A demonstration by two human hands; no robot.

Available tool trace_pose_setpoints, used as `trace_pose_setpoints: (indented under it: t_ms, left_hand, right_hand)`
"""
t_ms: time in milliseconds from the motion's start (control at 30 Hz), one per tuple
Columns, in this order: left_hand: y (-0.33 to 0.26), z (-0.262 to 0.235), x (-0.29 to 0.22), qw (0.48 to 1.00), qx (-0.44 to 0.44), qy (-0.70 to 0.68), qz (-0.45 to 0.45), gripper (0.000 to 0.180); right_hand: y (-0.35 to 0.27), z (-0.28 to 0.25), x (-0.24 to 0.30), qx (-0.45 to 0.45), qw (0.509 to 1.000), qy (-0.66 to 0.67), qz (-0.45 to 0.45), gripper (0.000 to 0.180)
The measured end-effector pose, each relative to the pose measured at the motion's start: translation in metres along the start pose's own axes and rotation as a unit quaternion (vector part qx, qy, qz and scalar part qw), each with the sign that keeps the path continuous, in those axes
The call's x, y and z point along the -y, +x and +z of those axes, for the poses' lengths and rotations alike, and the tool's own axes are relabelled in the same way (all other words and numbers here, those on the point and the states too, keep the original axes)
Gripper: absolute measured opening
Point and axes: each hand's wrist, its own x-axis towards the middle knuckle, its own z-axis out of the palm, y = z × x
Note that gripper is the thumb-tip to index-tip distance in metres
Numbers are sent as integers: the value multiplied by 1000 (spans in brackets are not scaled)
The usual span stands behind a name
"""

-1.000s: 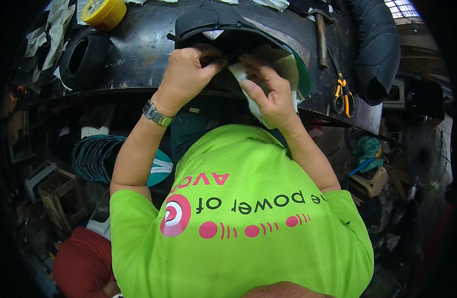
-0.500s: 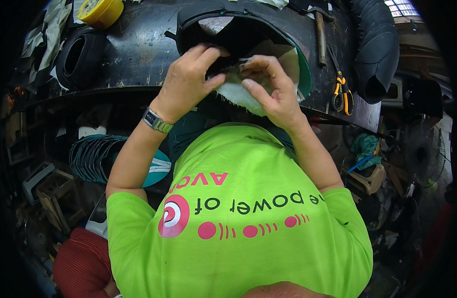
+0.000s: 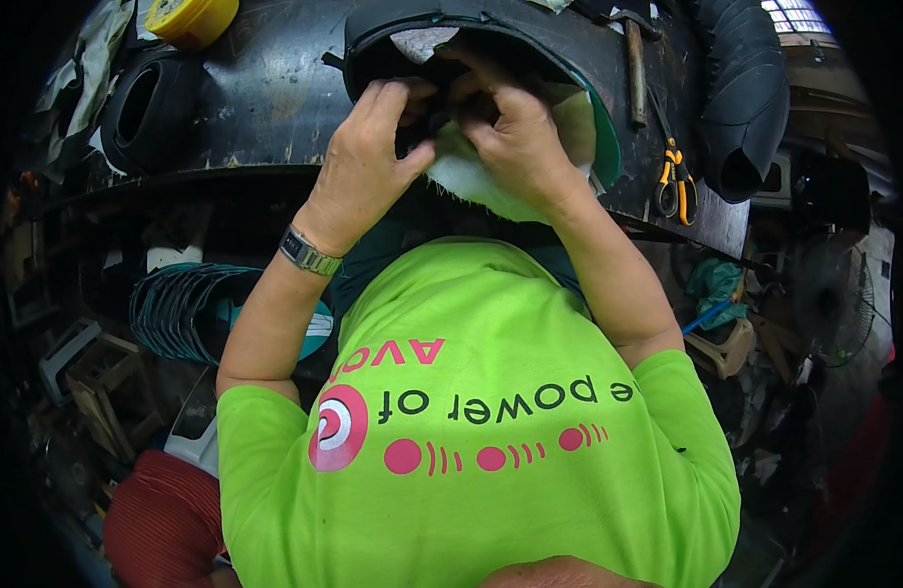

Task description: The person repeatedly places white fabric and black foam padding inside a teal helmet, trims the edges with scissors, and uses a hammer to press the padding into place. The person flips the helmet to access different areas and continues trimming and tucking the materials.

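Observation:
A curved black seat cover (image 3: 491, 39) with a green edge lies on the dark workbench (image 3: 265, 98), over a pale foam pad (image 3: 491, 186). My left hand (image 3: 373, 147) pinches the black cover's near edge, thumb below and fingers on top. Right beside it, my right hand (image 3: 515, 132) grips the same edge, its fingers curled over the cover and the pale pad. The two hands almost touch. A metal watch (image 3: 307, 253) is on my left wrist. My green shirt fills the lower part of the view.
A yellow tape roll (image 3: 192, 18) and a black moulded part (image 3: 143, 103) sit at the bench's left. A hammer (image 3: 636, 54), orange-handled pliers (image 3: 675, 176) and a black rubber tube (image 3: 746, 88) lie on the right. A stack of green-edged pieces (image 3: 192, 309) sits under the bench.
Both hands have moved closer together on the cover's near edge, and the right hand has slid up and left over the pale pad.

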Motion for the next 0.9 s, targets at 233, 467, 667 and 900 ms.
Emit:
trace_pose_setpoints:
  t_ms: [233, 467, 667, 900]
  left_hand:
    - [-4, -7, 10, 994, 11, 23, 105, 23]
    - [3, -20, 23, 970, 86, 95, 208, 27]
    - [-1, -22, 21, 960, 110, 108, 232, 34]
    - [-7, -15, 12, 957, 126, 148, 214, 50]
  right_hand:
    - [-16, -7, -3, 17, 998, -49, -26, 56]
    - [-20, -13, -5, 55, 968, -184, -160, 65]
    - [-45, -31, 10, 123, 933, -296, -165, 69]
    - [-61, -56, 21, 98, 960, -224, -134, 70]
